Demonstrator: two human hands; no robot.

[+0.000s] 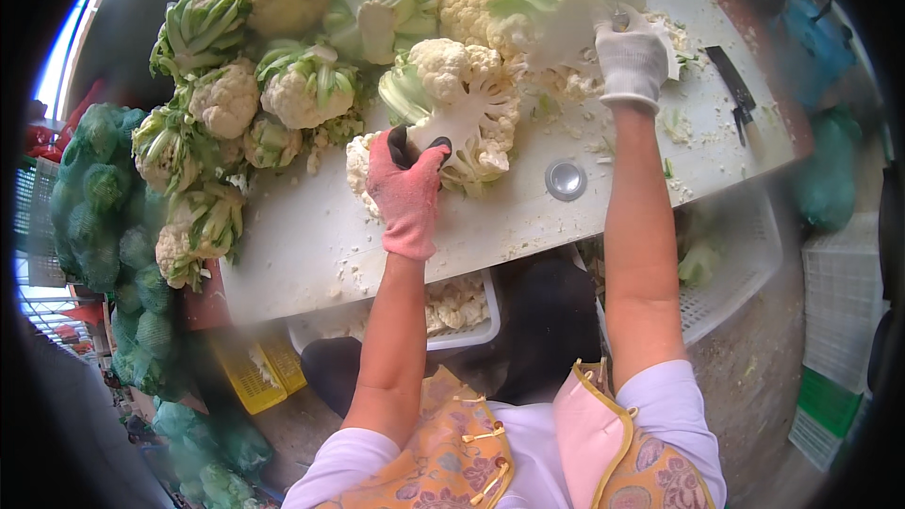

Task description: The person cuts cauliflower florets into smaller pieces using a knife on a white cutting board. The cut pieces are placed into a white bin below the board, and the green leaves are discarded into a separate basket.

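My left hand (404, 191), in a pink glove with dark fingertips, grips a cut cauliflower head (470, 106) by its pale stem side. The cut face, with branching florets, is turned up. Another cauliflower piece (359, 173) lies left of this hand. My right hand (631, 60), in a white knitted glove, is closed around what looks like a knife handle with a metal end (620, 20). A blurred grey-white shape, perhaps its blade, extends left over other cauliflower; its edges are unclear. Whole cauliflowers with green leaves (304, 88) are heaped at the back and left of the white tabletop (495, 226).
A dark-bladed knife (732, 78) lies at the right among crumbs. A round metal object (565, 179) sits near the front edge. Below are a white crate of florets (488, 332), another white crate (756, 247) and yellow crates (251, 375). Green net sacks (99, 191) stand left.
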